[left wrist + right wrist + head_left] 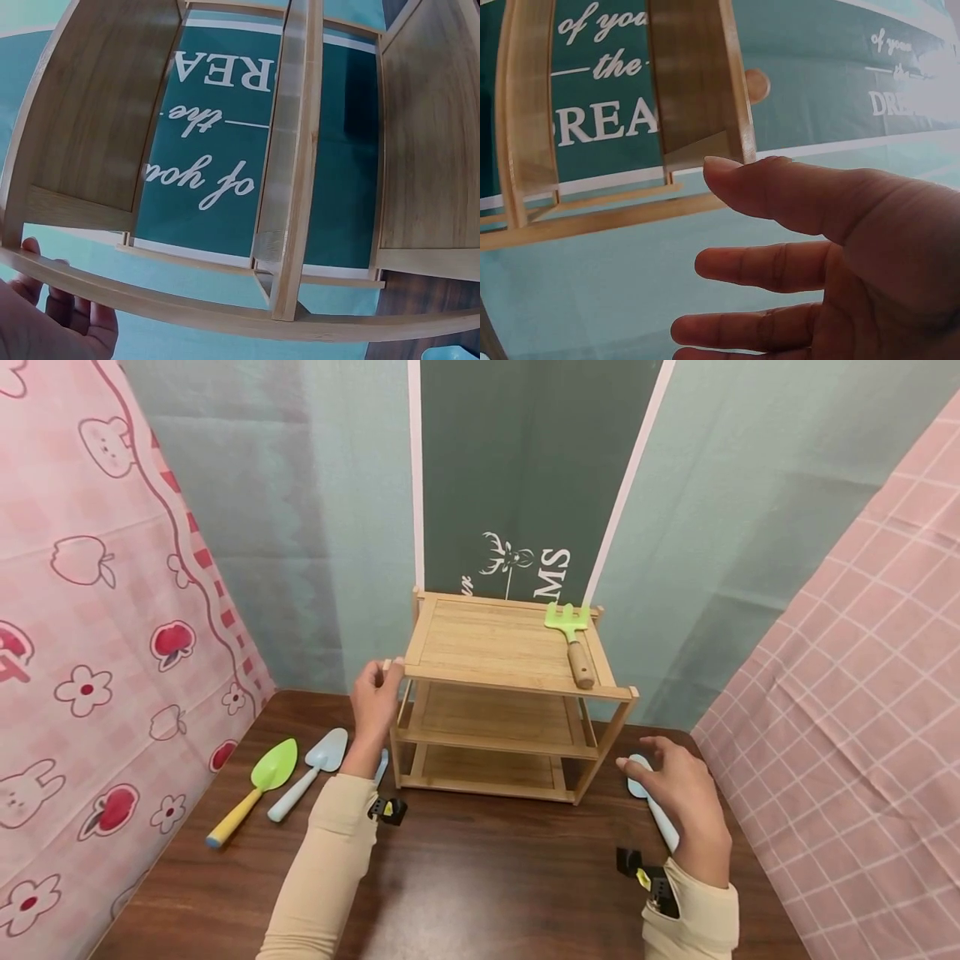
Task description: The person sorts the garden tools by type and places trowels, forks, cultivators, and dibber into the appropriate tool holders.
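Wooden shelving point(483, 643) is gripped by the left hand point(374, 703) while the right hand point(681, 787) (fingers spread) hovers nearby.

I'm over the table point(480, 877), and near its left edge lies a green trowel point(253, 797), yellow handle tipped in blue, blade toward the far edge. Just beside it, farther in, there's a light blue trowel point(309, 779), angled much the same. Off the left edge I've got a pink cloth point(138, 610) printed with rabbits, fruit and flowers; off the right, a white-gridded cloth point(832, 693). Beyond the far edge hangs a pale blue-green backdrop point(750, 485), its dark green panel point(540, 452) showing a stag's head point(517, 557) and white letters, "MS" point(556, 558).
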Motion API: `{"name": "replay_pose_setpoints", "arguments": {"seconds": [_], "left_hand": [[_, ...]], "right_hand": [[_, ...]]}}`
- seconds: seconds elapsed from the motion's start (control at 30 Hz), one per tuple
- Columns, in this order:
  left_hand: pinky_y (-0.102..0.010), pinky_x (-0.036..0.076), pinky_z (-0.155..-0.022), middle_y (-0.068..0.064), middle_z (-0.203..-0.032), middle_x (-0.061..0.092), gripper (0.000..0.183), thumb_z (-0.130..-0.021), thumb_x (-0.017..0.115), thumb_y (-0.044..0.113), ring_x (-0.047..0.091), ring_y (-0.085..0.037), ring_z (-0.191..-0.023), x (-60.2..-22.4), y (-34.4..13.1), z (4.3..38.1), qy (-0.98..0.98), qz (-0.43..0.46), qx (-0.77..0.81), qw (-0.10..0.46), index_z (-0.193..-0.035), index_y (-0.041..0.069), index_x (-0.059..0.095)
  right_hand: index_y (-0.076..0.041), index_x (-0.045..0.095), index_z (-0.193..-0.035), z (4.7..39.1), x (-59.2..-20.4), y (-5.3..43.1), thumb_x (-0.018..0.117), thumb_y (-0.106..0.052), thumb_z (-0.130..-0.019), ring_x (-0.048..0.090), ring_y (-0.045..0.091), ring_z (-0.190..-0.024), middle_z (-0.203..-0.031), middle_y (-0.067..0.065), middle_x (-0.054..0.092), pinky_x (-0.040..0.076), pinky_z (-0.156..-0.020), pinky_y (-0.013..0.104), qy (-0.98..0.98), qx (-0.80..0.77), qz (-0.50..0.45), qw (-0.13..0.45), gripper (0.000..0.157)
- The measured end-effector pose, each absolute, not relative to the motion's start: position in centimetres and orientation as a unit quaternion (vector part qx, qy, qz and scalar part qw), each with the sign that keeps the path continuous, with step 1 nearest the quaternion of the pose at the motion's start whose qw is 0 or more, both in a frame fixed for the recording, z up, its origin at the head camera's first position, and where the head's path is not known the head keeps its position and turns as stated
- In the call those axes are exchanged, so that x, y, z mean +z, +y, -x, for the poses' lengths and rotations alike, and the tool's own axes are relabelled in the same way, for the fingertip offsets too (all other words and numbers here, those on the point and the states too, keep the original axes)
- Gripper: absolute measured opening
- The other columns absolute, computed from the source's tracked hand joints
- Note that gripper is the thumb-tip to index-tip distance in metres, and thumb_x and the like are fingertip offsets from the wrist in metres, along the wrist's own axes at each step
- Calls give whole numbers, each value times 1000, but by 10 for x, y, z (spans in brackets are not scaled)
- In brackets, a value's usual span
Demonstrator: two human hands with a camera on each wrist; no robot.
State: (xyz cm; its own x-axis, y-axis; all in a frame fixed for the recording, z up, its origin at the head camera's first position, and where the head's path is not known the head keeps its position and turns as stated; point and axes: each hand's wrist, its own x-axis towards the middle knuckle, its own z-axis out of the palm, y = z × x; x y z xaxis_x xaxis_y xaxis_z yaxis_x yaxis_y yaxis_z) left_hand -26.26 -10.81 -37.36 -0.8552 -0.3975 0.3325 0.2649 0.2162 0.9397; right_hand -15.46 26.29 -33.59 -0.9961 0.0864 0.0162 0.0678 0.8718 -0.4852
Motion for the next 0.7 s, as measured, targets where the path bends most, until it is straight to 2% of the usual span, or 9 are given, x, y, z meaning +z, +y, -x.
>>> {"name": "replay_pose_setpoints", "arguments": {"seconds": [0.2, 0.43, 0.7], "left_hand": [[-34, 33, -62, -6, -70, 44, 28, -89, 58, 32, 42, -21, -68, -373, -109, 264, -730, -47, -631, 258, -77, 8, 52], [-33, 34, -62, -6, -69, 44, 26, -88, 59, 30, 42, -21, -67, -373, -109, 264, -730, -48, -628, 265, -77, 7, 53], [-33, 32, -60, -6, -67, 41, 28, -88, 59, 29, 40, -20, -65, -373, -108, 264, -725, -44, -632, 271, -73, 8, 48]], "right_hand": [[4, 47, -130, 153, -345, 269, 58, -45, -87, 47, 48, -106, -126, 29, 47, 39, -81, 57, -969, 245, 38, 13, 66], [8, 44, -131, 149, -356, 281, 55, -49, -89, 44, 52, -108, -127, 33, 45, 37, -83, 59, -971, 235, 42, -12, 71], [6, 46, -130, 145, -371, 295, 54, -50, -88, 46, 52, -105, -117, 33, 52, 39, -81, 58, -970, 233, 63, -15, 71]]}}
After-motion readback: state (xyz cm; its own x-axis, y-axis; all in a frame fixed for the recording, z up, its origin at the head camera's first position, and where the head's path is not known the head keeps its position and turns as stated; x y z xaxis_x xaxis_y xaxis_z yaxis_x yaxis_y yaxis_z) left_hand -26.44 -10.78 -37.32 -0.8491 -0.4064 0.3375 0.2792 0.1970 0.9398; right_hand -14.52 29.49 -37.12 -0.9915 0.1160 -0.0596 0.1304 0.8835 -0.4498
